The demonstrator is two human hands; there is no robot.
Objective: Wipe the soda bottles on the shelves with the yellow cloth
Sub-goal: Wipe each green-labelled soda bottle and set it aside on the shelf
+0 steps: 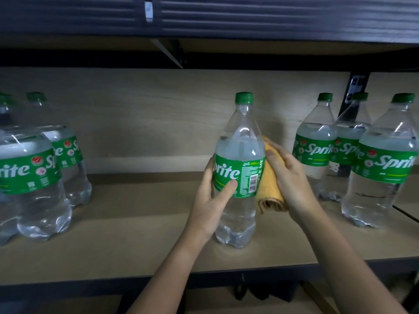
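Bottle [238, 168] under wipe is stood upright on the shelf [140, 245], right of centre in the frame, with its green cap [244, 97] on and its green label turned partly to the right, so that the barcode is shown. It is grasped at label height by the left hand [212, 198], the thumb laid across the label front and the fingers curled round the far side. Cloth [271, 184], yellow, is pressed against the right flank of the bottle by the right hand [288, 175], whose fingers are wrapped over it; the lower edge of the cloth is seen hanging below the palm, clear of the shelf board as far as can be told.

Two bottles [36, 177] are noted at the left edge of the frame, standing close together, a third partly cut off. Three more [317, 148] are grouped at the right edge, upright, caps on, well apart from the one in hand. A dark upper shelf [226, 17] is seen across the top of the frame.
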